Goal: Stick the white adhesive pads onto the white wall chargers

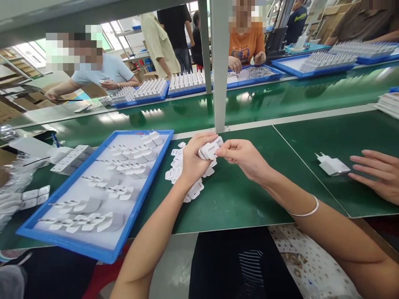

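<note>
My left hand (193, 160) grips a small white charger plug (210, 149) above the green mat (237, 195). My right hand (241, 155) pinches the plug's right end, where a white label sits on its face. Under my left hand lies a loose pile of white label stickers (177, 168). A blue tray (143, 195) at the left holds several white plugs lying in rows.
A neighbour's hand (378, 172) rests at the right beside a lone white plug (333, 165). A grey post (220, 74) rises behind my hands. More plugs (70, 160) and plastic wrap (12, 187) lie left. Across the belt, people work over blue trays (187, 89).
</note>
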`<state>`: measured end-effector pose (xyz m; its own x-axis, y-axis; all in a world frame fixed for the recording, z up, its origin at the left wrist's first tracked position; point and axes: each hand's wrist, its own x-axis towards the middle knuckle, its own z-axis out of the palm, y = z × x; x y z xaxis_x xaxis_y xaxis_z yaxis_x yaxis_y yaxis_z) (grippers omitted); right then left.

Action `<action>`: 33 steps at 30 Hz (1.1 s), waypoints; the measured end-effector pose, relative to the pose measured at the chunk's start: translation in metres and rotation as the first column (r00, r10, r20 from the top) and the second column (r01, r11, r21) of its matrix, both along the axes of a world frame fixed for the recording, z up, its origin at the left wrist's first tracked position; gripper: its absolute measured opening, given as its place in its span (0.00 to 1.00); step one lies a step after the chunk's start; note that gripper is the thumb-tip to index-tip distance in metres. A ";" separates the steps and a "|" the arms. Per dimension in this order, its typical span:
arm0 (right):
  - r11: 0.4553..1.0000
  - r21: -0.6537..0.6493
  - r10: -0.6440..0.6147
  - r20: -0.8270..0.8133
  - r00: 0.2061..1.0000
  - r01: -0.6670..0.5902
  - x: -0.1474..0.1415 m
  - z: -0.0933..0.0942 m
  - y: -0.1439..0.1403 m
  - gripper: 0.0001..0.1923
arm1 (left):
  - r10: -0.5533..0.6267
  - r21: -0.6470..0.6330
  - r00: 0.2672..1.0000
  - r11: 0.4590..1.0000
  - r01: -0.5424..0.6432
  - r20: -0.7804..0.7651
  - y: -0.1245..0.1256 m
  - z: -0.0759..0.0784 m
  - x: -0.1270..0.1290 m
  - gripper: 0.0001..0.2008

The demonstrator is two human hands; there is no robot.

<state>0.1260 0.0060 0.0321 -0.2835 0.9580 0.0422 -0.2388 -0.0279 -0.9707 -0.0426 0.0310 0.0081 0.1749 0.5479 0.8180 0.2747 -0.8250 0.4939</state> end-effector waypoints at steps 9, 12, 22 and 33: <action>0.999 -0.047 0.018 0.055 0.998 -0.016 0.001 0.001 0.000 0.16 | 0.056 0.039 0.996 0.998 -0.053 -0.072 -0.002 0.001 -0.001 0.11; 0.999 -0.046 0.026 0.051 0.998 -0.024 0.001 0.000 0.001 0.16 | 0.065 0.049 0.994 0.997 -0.061 -0.083 -0.002 0.000 -0.001 0.11; 0.998 -0.053 0.023 0.077 0.997 -0.019 0.003 -0.003 0.003 0.16 | 0.092 0.087 0.987 0.993 -0.081 -0.131 -0.001 -0.002 0.000 0.10; 0.997 -0.067 0.036 0.108 0.993 -0.029 0.004 0.001 0.001 0.17 | 0.091 0.146 0.984 0.987 -0.068 -0.156 -0.001 -0.002 -0.002 0.12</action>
<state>0.1296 0.0074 0.0334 -0.3140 0.9479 -0.0532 -0.1291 -0.0982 -0.9868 -0.0443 0.0305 0.0061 0.2715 0.4482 0.8517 0.4090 -0.8548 0.3195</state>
